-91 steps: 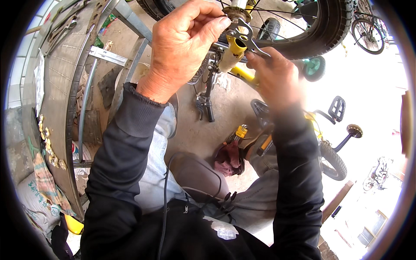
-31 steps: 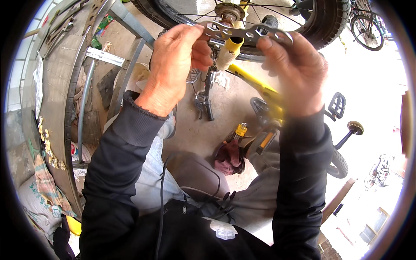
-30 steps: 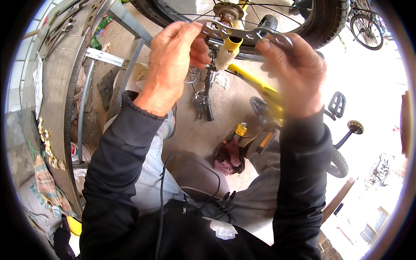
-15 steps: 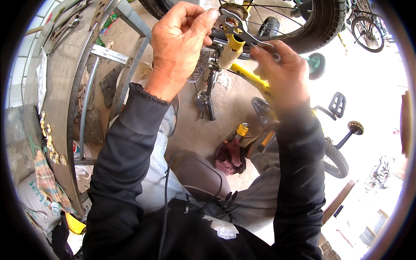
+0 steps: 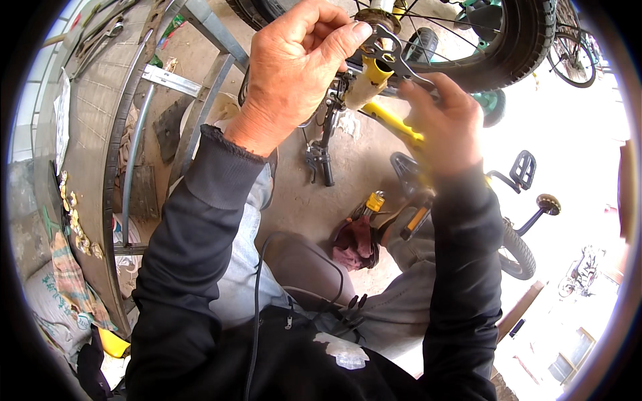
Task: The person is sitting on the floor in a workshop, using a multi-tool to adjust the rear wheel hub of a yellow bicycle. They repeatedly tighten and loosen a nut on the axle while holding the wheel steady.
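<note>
A flat dark multi-hole spanner (image 5: pixel 397 61) lies across the bearing end of a bicycle fork (image 5: pixel 370 21), just above the yellow head tube (image 5: pixel 366 85). My right hand (image 5: pixel 449 123), partly blurred, is closed on the spanner's handle end. At the other end, my left hand (image 5: pixel 291 73) is closed, its thumb tip pressed against the spanner's jaw; its curled fingers are partly hidden behind the thumb. Behind the spanner stands the spoked wheel with a black tyre (image 5: pixel 535 50). The yellow frame tube (image 5: pixel 394 122) runs down behind my right hand.
On the left is a metal-framed workbench (image 5: pixel 93 134) with tools on top. A brake lever and grip (image 5: pixel 321 160) hang below the head tube. Between my legs and the bike lie a dark red cloth (image 5: pixel 354 244) and a yellow-handled tool (image 5: pixel 374 200). A pedal (image 5: pixel 523 169) sticks out right.
The spanner, fork and wheel have shifted a little to the right. Both hands have moved along with the spanner and keep their grip.
</note>
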The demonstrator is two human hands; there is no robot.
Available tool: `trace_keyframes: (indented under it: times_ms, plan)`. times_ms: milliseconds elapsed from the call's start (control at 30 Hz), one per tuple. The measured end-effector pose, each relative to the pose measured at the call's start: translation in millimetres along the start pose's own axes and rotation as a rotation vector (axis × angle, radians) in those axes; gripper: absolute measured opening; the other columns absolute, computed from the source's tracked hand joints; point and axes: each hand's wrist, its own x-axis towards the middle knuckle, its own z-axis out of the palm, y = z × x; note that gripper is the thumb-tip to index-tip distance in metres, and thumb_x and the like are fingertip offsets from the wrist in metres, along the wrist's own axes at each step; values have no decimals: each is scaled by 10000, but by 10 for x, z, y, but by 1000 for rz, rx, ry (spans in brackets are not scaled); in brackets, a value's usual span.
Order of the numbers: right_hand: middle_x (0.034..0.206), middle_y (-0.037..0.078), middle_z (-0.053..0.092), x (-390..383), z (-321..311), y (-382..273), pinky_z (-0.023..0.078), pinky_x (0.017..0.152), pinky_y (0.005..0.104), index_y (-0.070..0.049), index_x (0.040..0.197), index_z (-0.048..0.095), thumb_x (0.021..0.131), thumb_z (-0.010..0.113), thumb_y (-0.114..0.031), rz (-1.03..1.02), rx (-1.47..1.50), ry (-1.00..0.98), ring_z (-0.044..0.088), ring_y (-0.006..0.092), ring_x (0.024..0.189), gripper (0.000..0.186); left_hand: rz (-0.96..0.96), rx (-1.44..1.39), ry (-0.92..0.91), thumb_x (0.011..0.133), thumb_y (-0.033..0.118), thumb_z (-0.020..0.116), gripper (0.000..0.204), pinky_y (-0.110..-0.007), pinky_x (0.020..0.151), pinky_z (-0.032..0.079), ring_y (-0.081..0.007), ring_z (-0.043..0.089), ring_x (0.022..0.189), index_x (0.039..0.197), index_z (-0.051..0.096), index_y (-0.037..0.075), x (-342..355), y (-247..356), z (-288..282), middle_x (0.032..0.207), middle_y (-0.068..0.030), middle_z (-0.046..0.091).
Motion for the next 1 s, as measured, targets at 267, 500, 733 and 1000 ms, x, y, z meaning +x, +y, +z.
trace_keyframes:
  times_ms: [267, 500, 733, 1000]
  plan:
    - [626, 19, 581, -3, 56, -38, 413, 474, 226, 19, 913, 637, 888, 660, -192, 127, 35, -10, 523, 64, 527, 214, 87, 15, -28, 884, 135, 663, 138, -173, 567, 487, -52, 597, 645, 972, 634, 33, 32, -17, 1, 780, 4, 634]
    - [623, 22, 579, -22, 83, -26, 407, 468, 227, 17, 912, 645, 885, 665, -209, 143, 16, 3, 524, 58, 523, 228, 114, 45, -53, 896, 133, 647, 132, -176, 579, 494, -53, 599, 656, 978, 644, 30, 65, -47, 3, 784, 2, 638]
    - [603, 56, 593, 19, 17, 14, 418, 488, 260, 6, 884, 674, 865, 685, -253, 125, -56, 17, 512, 81, 517, 261, 102, 151, -81, 897, 149, 647, 131, -176, 593, 496, -48, 593, 656, 974, 647, 43, 86, -28, -51, 768, 6, 637]
    - [610, 110, 596, -29, 86, -16, 424, 521, 294, -8, 845, 664, 853, 688, -264, 61, -226, 87, 519, 131, 526, 257, 156, 167, -90, 889, 130, 654, 135, -188, 608, 504, -47, 592, 665, 987, 651, 38, 93, -73, -63, 796, 5, 645]
